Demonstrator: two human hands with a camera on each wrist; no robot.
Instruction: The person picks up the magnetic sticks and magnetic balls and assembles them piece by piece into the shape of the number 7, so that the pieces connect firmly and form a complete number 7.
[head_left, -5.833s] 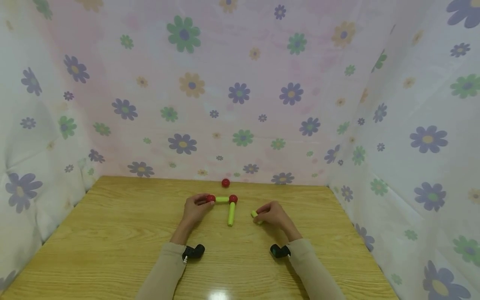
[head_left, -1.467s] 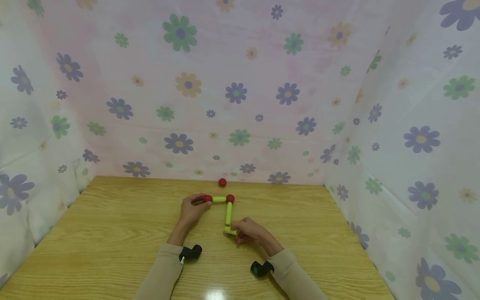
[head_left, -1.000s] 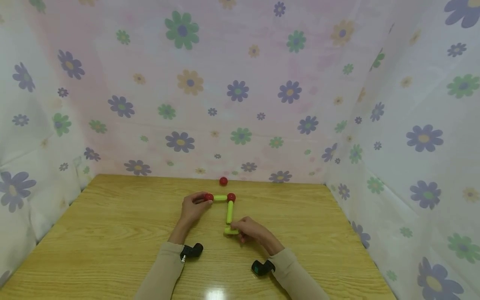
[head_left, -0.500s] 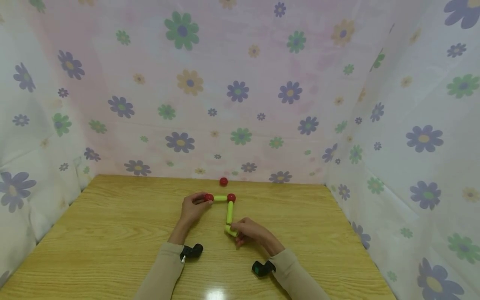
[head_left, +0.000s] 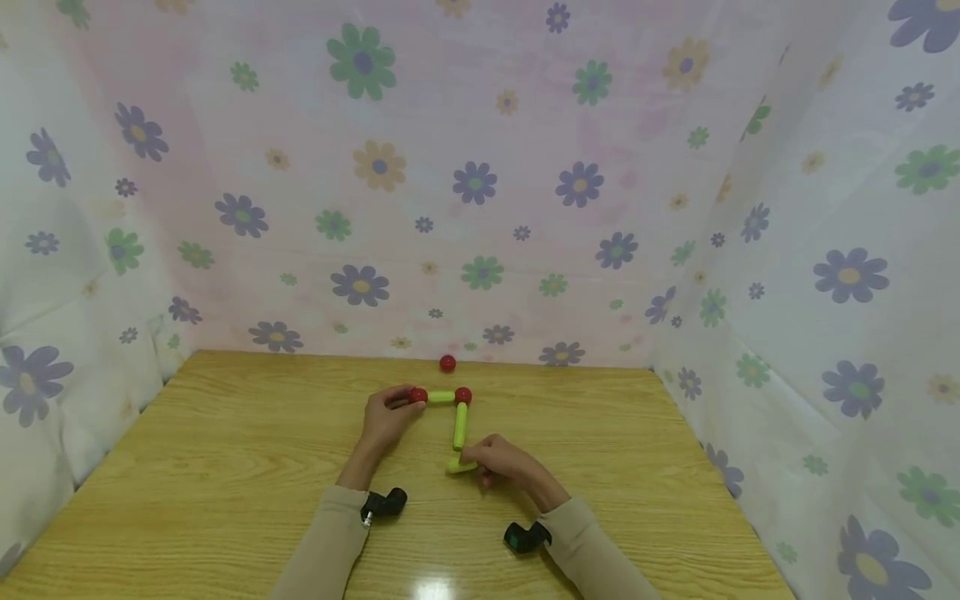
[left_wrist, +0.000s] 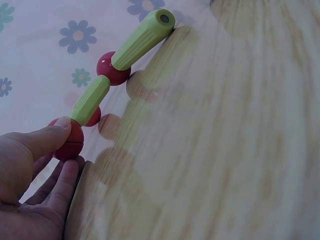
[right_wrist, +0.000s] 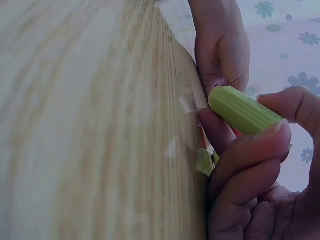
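Observation:
My left hand pinches a red ball between thumb and fingers. From that ball a short yellow-green magnetic rod runs right to a second red ball. A longer yellow-green rod extends from this corner ball toward me; its free end shows a dark round magnet in the left wrist view. My right hand pinches another yellow-green magnetic rod between thumb and fingers, just in front of the long rod's free end. Fingers hide part of the held rod.
A loose red ball lies near the back edge of the wooden table. Flower-print cloth hangs behind the table and along both sides. A black wrist camera sits on each sleeve.
My right hand has moved left and nearer to me, bringing its rod to the long rod's free end. Over the last second that rod has swivelled. My left hand keeps its hold.

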